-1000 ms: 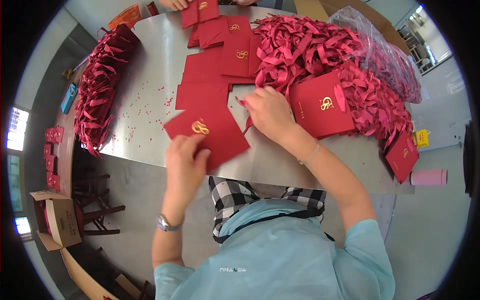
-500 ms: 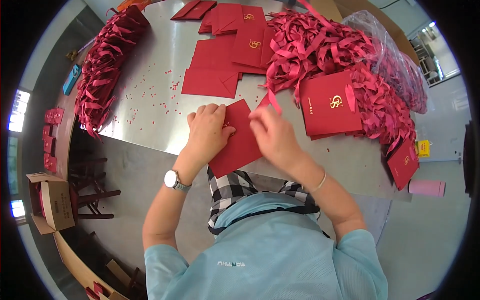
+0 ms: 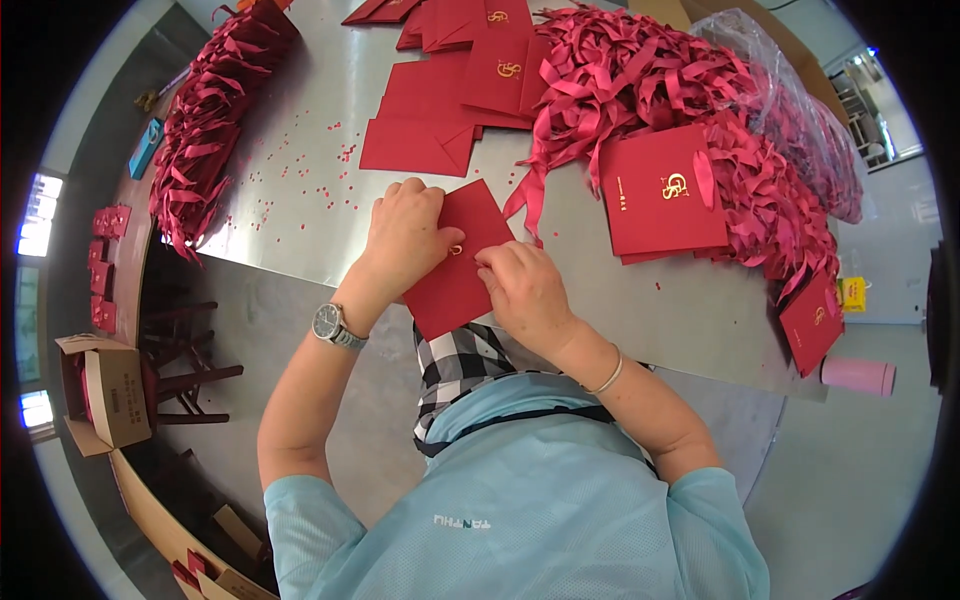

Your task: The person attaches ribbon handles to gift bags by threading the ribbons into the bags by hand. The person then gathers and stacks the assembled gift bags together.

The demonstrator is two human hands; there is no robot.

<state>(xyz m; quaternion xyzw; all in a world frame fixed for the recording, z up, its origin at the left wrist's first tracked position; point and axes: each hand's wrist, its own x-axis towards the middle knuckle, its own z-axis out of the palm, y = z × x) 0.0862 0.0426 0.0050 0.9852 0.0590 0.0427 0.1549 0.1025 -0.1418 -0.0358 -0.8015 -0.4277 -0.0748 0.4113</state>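
A flat red paper bag (image 3: 447, 298) with a gold mark lies tilted at the table's front edge, its lower corner over my checked trousers. My left hand (image 3: 408, 232) grips the bag's left side, thumb across the gold mark. Against the bag's right side, my right hand (image 3: 525, 290) is closed in a pinch with the fingertips on its face; whatever sits between them is hidden. Just beyond the right hand, a loose pink-red ribbon (image 3: 533, 195) trails from the large ribbon heap (image 3: 640, 75).
Stacked red bags (image 3: 420, 145) lie beyond my hands. More bags (image 3: 660, 200) rest at the right by the heap, near a clear plastic bag (image 3: 775, 70). A row of ribboned bags (image 3: 215, 130) stands at the left. A pink cylinder (image 3: 858, 376) is at the right edge.
My right hand has come down and closer to the bag's face, fingertips now against it. The ribbon near it now hangs loose on the table. Bag and left hand have shifted slightly left.
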